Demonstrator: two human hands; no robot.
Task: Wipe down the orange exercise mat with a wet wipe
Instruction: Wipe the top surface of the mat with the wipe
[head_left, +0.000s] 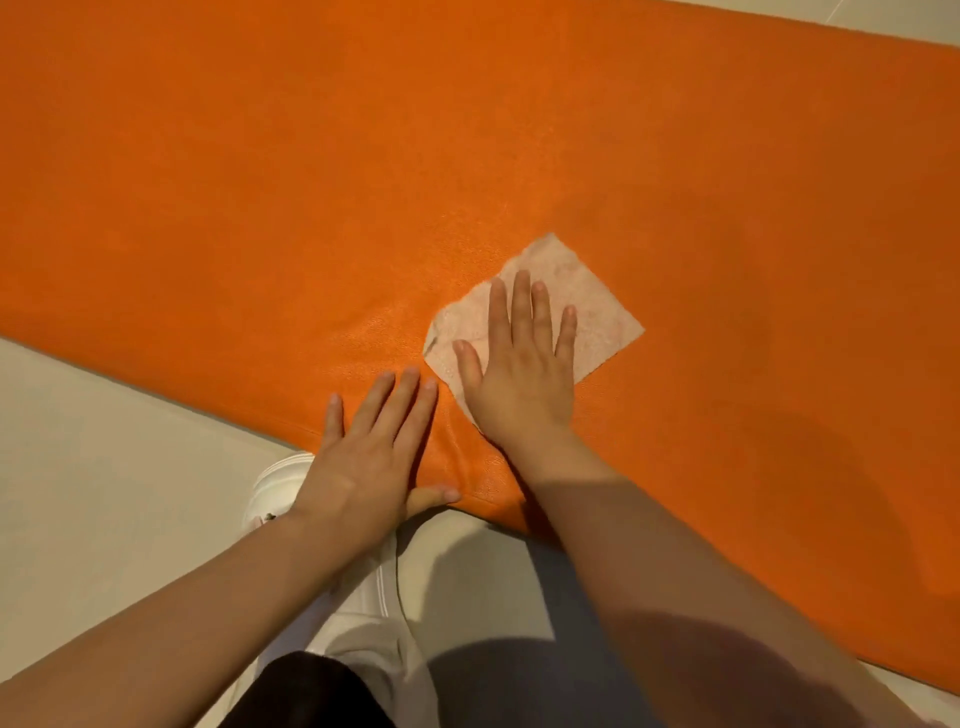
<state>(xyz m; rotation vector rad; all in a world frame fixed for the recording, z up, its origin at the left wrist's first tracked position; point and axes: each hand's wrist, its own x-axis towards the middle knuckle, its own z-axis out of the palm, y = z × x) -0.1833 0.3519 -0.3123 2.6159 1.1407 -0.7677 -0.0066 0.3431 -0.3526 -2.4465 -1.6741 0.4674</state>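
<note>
Fingers (530, 306) flat on thin square wipe (597, 312), grainy orange mat (363, 182).

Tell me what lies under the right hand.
The right hand lies flat, fingers straight, on a spread wet wipe, which lies on the orange mat. The wipe's middle and the mat beneath it are covered, so their state cannot be seen.

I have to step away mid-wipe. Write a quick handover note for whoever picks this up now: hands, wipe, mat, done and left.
Right hand: flat, fingers straight, pressing the wet wipe onto the orange mat.
Left hand: flat on the mat's near edge, thumb at the rim, bracing it.
Wipe: spread open near the mat's near edge, partly under the right hand.
Done: cannot tell how much has been wiped; a slight sheen shows left of the wipe.
Left: most of the mat stretches beyond the wipe, far side and both ends.
</note>
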